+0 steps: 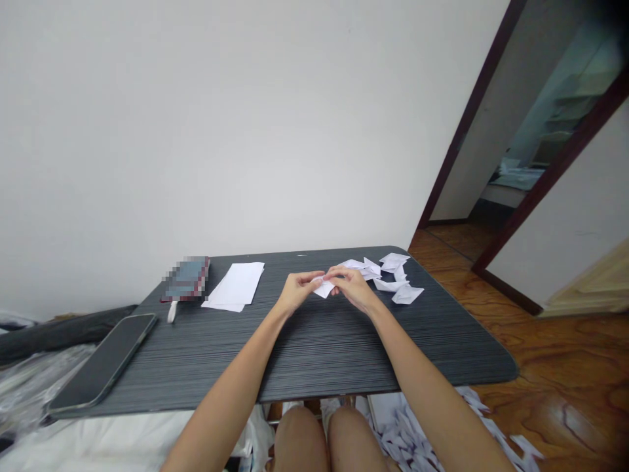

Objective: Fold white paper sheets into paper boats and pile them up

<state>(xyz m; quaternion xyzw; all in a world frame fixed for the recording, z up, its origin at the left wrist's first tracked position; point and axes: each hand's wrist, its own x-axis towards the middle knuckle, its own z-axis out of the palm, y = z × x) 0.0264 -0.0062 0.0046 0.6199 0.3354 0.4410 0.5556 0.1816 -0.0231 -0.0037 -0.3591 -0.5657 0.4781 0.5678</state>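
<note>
Both hands (297, 290) gripping small folded white paper (323, 288) between them, over dark tabletop (329, 357).

No legible text anywhere in view.
Pixelation hides the face of the flat item (187, 278) at the back left; no lettering, brand or number can be read on the white sheets (238, 285) or folded paper (323, 289).

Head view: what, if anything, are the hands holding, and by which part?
A folded white paper; the left hand pinches its left side, the right hand its right.
</note>
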